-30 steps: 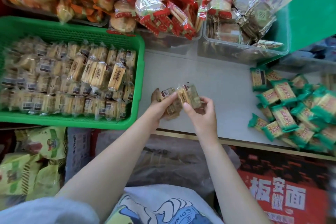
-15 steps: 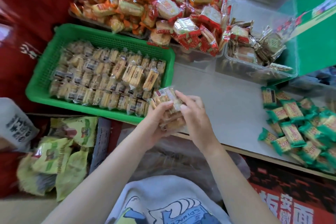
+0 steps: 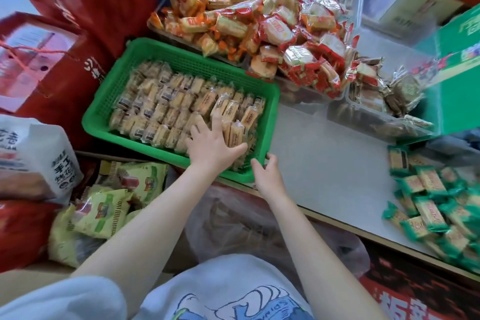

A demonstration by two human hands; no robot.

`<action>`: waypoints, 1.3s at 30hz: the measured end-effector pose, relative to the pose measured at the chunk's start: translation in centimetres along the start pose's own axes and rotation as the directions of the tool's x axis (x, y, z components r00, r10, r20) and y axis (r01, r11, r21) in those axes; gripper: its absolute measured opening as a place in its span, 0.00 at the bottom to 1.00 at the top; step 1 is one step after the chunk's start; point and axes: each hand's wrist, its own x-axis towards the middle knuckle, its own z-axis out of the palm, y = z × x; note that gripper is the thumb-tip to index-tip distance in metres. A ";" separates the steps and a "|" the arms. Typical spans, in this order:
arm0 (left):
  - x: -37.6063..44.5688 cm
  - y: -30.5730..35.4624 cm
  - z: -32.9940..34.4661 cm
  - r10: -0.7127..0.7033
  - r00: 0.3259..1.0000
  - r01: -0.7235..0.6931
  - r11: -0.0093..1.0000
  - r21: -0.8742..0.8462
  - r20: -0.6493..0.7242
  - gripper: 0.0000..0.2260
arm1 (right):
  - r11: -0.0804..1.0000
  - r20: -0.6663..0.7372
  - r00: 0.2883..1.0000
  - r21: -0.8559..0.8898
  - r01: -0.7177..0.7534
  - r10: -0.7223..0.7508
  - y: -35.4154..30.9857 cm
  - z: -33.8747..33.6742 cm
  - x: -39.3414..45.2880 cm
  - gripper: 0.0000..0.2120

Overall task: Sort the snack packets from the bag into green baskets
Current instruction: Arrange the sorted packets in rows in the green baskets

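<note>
- Snack packets fill most of the green basket in rough rows, with a few near the right end standing on edge above the rest.
- From where I stand, the left hand lies over the packets at the near right corner of the basket, fingers spread and fairly straight, thumb out to the side. It looks to be pressing them into place, not gripping any.
- The right hand sits at the basket's near right corner, fingers loosely curled against the rim and holding nothing that I can see.
- Handling, as I judge it: each packet looks light, a small biscuit bar in clear, crinkly film. The film will be slippery and the biscuit inside could crack, so I would hold one by its long sides, or gather several flat between both palms, not squeeze the ends.
- Counts: one green basket is in view. Its packets are too many and too overlapped to count exactly, but there are several dozen.
- A loose pile of green-wrapped packets lies on the grey tabletop to the right, well apart from the basket; perhaps a couple of dozen.
- A clear plastic bag sags below the table edge between the arms; its contents are hard to make out.
</note>
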 end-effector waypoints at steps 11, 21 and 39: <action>-0.6 -4.0 2.3 0.411 0.908 -0.390 0.901 0.191 -0.080 0.28 | 0.953 -0.160 0.941 -0.111 0.281 -0.297 0.2 -0.8 -2.2 0.23; -1.0 -8.3 2.1 0.356 0.926 -0.374 0.908 -0.186 -0.124 0.30 | 0.967 -0.098 0.977 -0.190 0.170 -0.190 -1.3 1.0 -0.4 0.26; -2.5 -10.5 3.9 0.382 0.924 -0.380 0.919 0.109 0.004 0.29 | 0.978 -0.084 0.981 -0.128 0.165 -0.177 -0.7 2.5 1.4 0.26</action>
